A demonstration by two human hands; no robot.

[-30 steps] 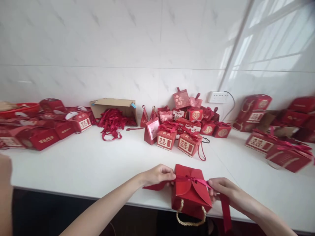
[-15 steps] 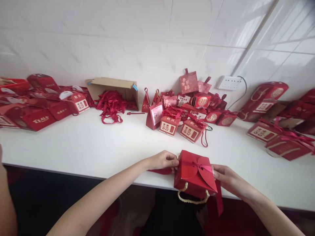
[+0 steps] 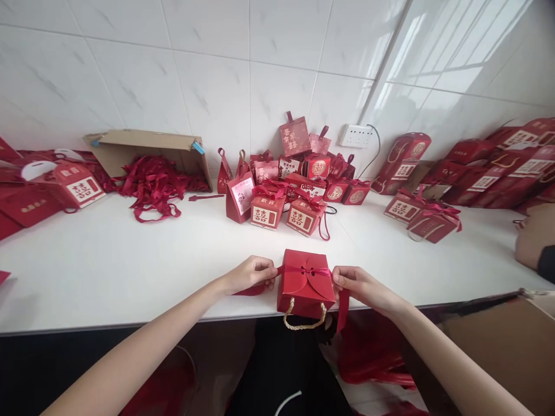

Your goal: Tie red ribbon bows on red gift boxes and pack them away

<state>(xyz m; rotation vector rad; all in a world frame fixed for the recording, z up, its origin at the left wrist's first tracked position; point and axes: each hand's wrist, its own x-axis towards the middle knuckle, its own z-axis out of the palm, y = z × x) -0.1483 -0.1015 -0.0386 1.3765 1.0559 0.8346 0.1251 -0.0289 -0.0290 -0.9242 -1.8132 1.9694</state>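
Observation:
A red gift box (image 3: 306, 286) with a gold rope handle stands at the near edge of the white table (image 3: 130, 271). A red ribbon (image 3: 310, 270) is tied across its folded top. My left hand (image 3: 252, 273) pinches the ribbon's left end beside the box. My right hand (image 3: 355, 284) pinches the right end, whose tail hangs down over the table edge. Both hands are closed on the ribbon, one on each side of the box.
A pile of small red gift boxes (image 3: 299, 185) sits behind the box. A cardboard carton (image 3: 147, 150) spilling red ribbons (image 3: 151, 182) lies at the back left. More red boxes (image 3: 472, 167) line the right. Another person's arm (image 3: 535, 242) rests at the right edge.
The view has swung right and tilted down. The ribbon is drawn tighter across the box top, with both hands closer to its sides. A person's arm has come into view at right.

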